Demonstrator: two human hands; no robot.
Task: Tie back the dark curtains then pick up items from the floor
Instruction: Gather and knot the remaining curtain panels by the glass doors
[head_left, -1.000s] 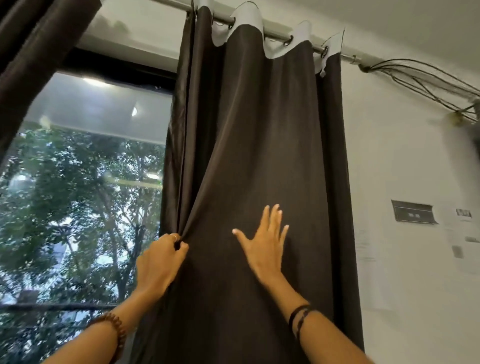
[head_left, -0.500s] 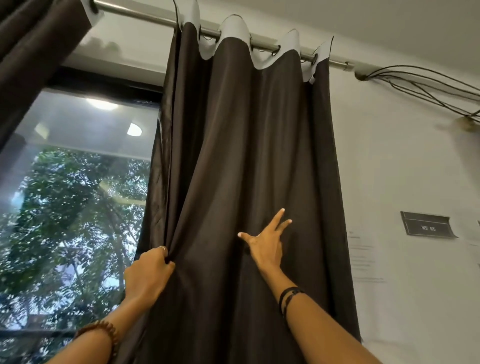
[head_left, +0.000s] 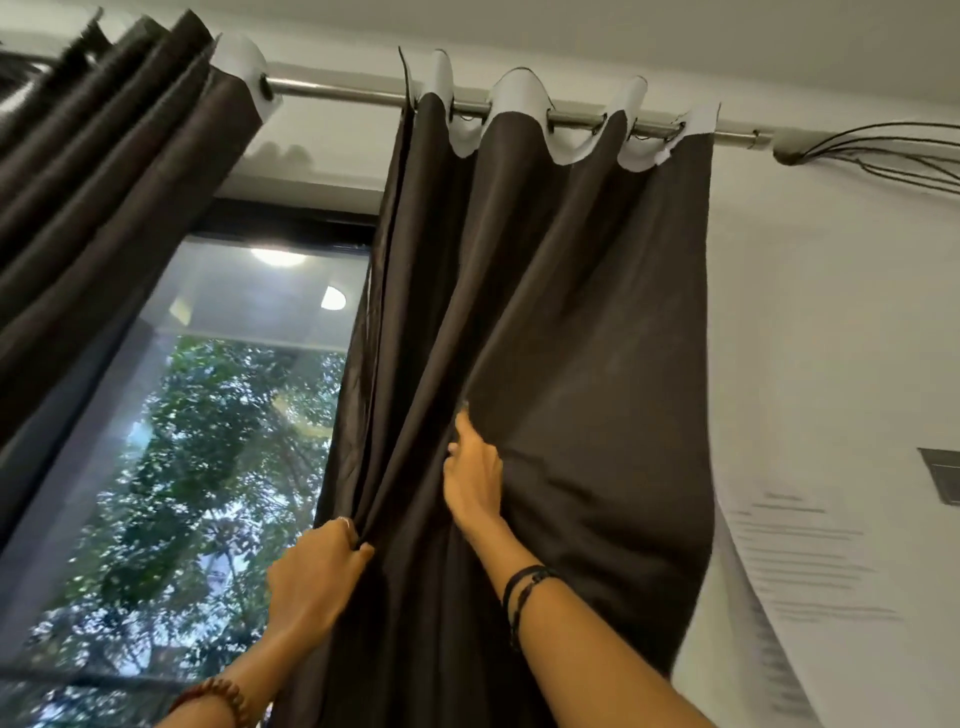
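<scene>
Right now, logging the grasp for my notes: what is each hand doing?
Left hand: closed, gripping the curtain at its window-side edge.
Right hand: fingers tucked into a curtain fold; whether it grips cannot be told.

Looks like an indoor room of an office or institutional kind rather than a plainly domestic one, though hard to tell for certain. Shown by printed notice sheets (head_left: 800, 566) stuck to a white painted wall (head_left: 831, 312), a small dark plaque (head_left: 943, 480) beside them, and a bundle of loose cables (head_left: 883, 156) running along the wall from the end of a metal curtain rod (head_left: 337, 94). Also marked by dark grommet curtains (head_left: 545, 312) over a large dark-framed window (head_left: 218, 441), with leafy trees outside and round ceiling lights reflected in the glass.
</scene>
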